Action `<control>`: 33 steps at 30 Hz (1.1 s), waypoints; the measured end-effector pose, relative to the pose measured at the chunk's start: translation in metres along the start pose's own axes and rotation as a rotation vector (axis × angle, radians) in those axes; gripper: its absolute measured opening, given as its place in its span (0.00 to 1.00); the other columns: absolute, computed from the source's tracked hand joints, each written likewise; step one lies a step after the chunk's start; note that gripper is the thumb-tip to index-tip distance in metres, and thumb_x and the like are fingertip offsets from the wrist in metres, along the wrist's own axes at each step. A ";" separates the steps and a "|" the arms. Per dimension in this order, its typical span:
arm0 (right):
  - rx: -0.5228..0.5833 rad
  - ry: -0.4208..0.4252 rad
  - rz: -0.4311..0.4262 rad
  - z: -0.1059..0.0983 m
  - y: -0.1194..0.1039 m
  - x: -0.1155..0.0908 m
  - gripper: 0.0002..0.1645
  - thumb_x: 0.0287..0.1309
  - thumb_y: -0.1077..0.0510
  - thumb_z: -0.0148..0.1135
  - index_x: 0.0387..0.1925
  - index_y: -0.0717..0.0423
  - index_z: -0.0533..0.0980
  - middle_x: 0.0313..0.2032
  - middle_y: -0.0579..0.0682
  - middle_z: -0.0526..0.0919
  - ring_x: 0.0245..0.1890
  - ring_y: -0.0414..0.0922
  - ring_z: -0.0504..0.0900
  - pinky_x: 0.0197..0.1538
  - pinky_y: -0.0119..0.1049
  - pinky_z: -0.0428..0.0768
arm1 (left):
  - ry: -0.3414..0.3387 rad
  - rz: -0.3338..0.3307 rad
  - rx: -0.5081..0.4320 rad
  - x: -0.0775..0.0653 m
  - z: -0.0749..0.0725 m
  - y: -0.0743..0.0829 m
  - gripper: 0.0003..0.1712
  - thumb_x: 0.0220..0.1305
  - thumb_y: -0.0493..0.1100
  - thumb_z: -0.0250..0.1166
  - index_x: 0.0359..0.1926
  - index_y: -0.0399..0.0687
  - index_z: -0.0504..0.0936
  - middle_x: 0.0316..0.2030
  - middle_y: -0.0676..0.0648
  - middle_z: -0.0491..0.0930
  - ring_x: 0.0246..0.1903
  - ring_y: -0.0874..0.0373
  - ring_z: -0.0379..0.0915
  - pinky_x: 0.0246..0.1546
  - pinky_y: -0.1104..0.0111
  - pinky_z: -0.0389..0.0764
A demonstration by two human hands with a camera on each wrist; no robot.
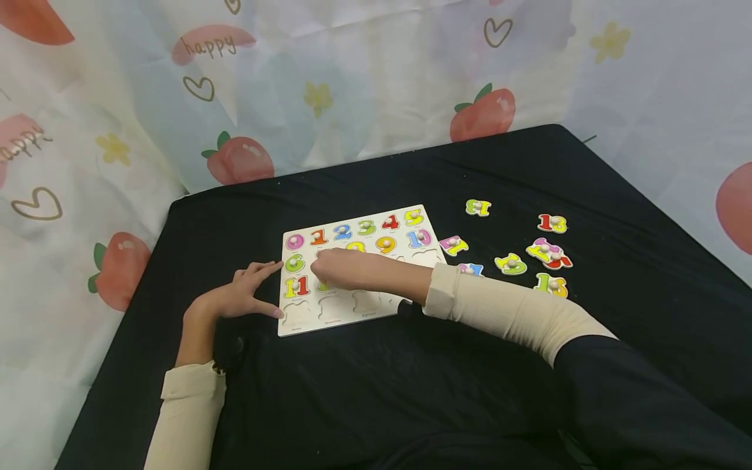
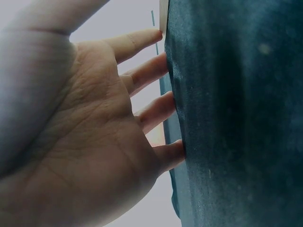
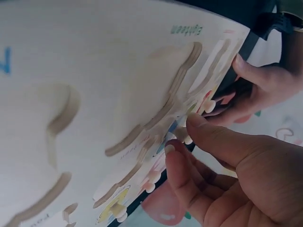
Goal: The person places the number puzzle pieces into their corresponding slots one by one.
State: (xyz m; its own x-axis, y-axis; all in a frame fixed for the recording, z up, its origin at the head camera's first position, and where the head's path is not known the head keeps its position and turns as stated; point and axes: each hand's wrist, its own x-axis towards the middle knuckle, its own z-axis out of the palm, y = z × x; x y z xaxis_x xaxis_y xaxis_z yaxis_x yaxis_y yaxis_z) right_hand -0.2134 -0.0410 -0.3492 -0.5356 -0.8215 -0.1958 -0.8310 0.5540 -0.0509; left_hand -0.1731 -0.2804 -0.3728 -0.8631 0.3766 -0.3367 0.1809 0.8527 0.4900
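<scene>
A white wooden number puzzle board [image 1: 346, 314] lies on the black cloth. My left hand [image 1: 229, 300] is at its left edge with fingers spread, index fingertip and thumb tip touching the edge. Over the left middle of the board is my right hand [image 1: 343, 269]; its thumb and fingertips pinch a knobbed number piece [image 1: 322, 286], mostly hidden by the hand, with green and blue showing. Beside it sit the yellow and red 11 [image 1: 296, 287] and the green 6 [image 1: 295, 263]. The top row is filled from 0 to 5; the bottom row's recesses show bare wood.
Loose number pieces lie right of the board, among them a green and yellow 13 [image 1: 478, 207], a red and yellow piece [image 1: 553, 223] and a green and yellow piece [image 1: 551, 285]. Two pieces overlap [image 1: 546, 250]. A printed curtain [image 1: 376, 78] hangs behind the table.
</scene>
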 end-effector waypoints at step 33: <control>0.332 0.194 0.495 -0.015 0.142 -0.104 0.06 0.62 0.62 0.57 0.39 0.61 0.76 0.34 0.52 0.77 0.32 0.47 0.74 0.37 0.41 0.73 | 0.015 0.005 -0.016 0.000 0.003 -0.002 0.61 0.46 0.61 0.72 0.73 0.45 0.48 0.68 0.35 0.46 0.56 0.38 0.46 0.48 0.43 0.65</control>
State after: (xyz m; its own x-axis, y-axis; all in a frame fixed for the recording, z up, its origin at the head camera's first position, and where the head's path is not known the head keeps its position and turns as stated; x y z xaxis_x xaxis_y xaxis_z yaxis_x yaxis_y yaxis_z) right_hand -0.2774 0.1212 -0.3210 -0.8887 -0.4488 -0.0939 -0.4030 0.8622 -0.3071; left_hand -0.1718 -0.2812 -0.3760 -0.8693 0.3751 -0.3219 0.1776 0.8448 0.5048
